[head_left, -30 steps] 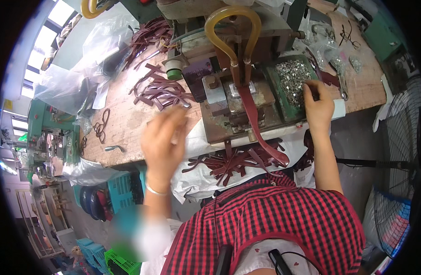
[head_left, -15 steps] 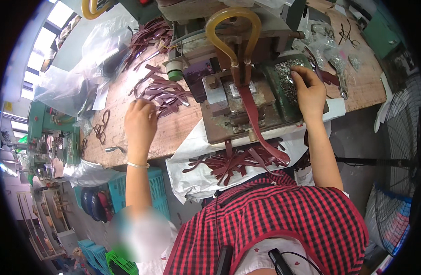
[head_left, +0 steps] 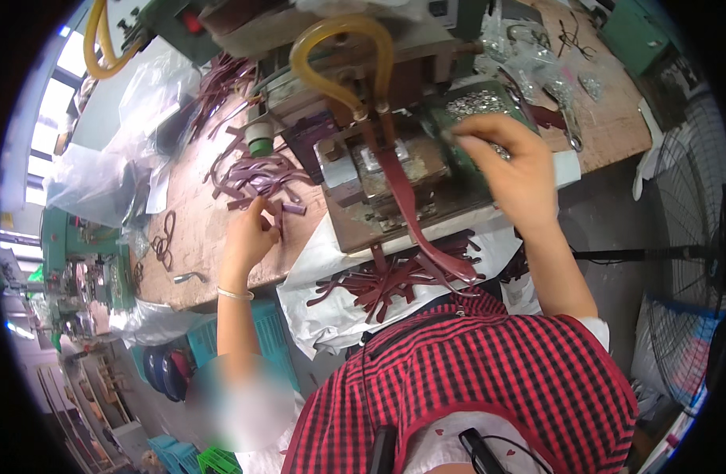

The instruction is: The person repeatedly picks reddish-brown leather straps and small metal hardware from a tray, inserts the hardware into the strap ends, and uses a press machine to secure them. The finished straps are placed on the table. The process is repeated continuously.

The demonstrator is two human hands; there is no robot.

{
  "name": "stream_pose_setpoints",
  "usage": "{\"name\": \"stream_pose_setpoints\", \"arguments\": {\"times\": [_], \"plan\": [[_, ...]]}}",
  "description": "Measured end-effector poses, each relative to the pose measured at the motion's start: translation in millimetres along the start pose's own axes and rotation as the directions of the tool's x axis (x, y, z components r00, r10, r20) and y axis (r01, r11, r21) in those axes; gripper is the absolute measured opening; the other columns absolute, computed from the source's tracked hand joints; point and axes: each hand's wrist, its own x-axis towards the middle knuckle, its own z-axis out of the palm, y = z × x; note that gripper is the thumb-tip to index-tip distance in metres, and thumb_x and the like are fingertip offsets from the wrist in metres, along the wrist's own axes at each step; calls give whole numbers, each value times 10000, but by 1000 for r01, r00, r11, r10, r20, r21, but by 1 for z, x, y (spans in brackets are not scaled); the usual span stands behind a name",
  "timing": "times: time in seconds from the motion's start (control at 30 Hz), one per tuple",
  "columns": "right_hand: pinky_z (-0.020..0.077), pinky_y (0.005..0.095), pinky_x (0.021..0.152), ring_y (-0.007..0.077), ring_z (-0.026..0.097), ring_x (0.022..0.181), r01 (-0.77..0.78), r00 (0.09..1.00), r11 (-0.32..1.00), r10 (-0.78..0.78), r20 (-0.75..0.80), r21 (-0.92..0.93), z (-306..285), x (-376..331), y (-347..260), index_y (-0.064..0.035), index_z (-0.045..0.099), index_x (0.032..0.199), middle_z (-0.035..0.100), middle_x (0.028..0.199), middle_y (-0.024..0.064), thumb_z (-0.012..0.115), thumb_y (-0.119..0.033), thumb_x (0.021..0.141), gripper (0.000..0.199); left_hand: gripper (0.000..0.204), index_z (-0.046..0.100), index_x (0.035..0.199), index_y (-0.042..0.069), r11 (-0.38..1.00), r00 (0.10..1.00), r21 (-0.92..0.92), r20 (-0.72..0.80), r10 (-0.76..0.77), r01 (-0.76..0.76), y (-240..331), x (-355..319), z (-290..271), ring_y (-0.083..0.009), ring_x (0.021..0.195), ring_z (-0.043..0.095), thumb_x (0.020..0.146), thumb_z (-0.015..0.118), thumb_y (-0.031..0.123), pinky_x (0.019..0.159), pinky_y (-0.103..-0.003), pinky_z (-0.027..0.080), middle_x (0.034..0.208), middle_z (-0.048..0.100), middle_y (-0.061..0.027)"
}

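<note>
My left hand (head_left: 252, 241) is at the near edge of a pile of dark red straps (head_left: 260, 175), its fingers curled and pinching one thin strap (head_left: 280, 227). To the right, my right hand (head_left: 517, 170) hovers by the near side of a green tray of small metal pieces (head_left: 481, 104). Thumb and forefinger are pressed together; a small greyish thing at their tips is too blurred to make out. Between my hands stands a bench press (head_left: 382, 189). A longer dark red strap (head_left: 406, 209) lies across its metal block, its wide end hanging toward me.
Several finished-looking straps (head_left: 386, 276) lie on white cloth (head_left: 299, 312) at my lap. A yellow tube (head_left: 343, 31) loops above the press. Plastic bags (head_left: 552, 79) and scissors (head_left: 572, 130) are at the far right; a black fan (head_left: 679, 261) stands beside the table.
My right hand has come away from the metal pieces, moving nearer and left toward the press. My left hand's fingers have curled in on a strap beside the pile. The view has shifted slightly.
</note>
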Motion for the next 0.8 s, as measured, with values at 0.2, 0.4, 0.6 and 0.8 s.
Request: {"name": "stream_pose_setpoints", "arguments": {"times": [0.2,0.4,0.6,0.8], "plan": [[555,337,839,242,744,927,-21,1000,988,22,-5,155,63,19,0,6,662,1107,751,955,149,704,-76,873,251,218,754,993,55,929,977,-343,-196,77,-142,-43,-14,45,-214,841,707,831,639,-37,737,-329,553,910,729,-105],[535,274,805,155,716,870,-70,996,922,83,-18,381,65,15,1,36,592,1235,753,949,75,682,7,887,361,376,758,1170,231,715,770,445,-83,633,-539,9,-25,31,-281,1017,648,815,720,112,837,-399,553,1298,658,-101],[498,267,891,106,651,945,-215,976,916,189,110,339,64,14,-39,36,521,1318,727,1006,64,689,-1,902,450,290,706,1056,38,658,687,444,-122,717,-608,-17,7,40,-320,948,662,767,681,40,836,-429,547,1127,713,-113],[465,475,1053,418,614,1185,204,970,977,-192,152,-67,28,4,-16,0,555,1384,687,1216,210,663,-121,872,538,128,636,1083,-49,707,436,-202,-885,165,-677,94,-24,28,-143,681,625,1059,550,42,630,-258,527,963,732,-145]]}}
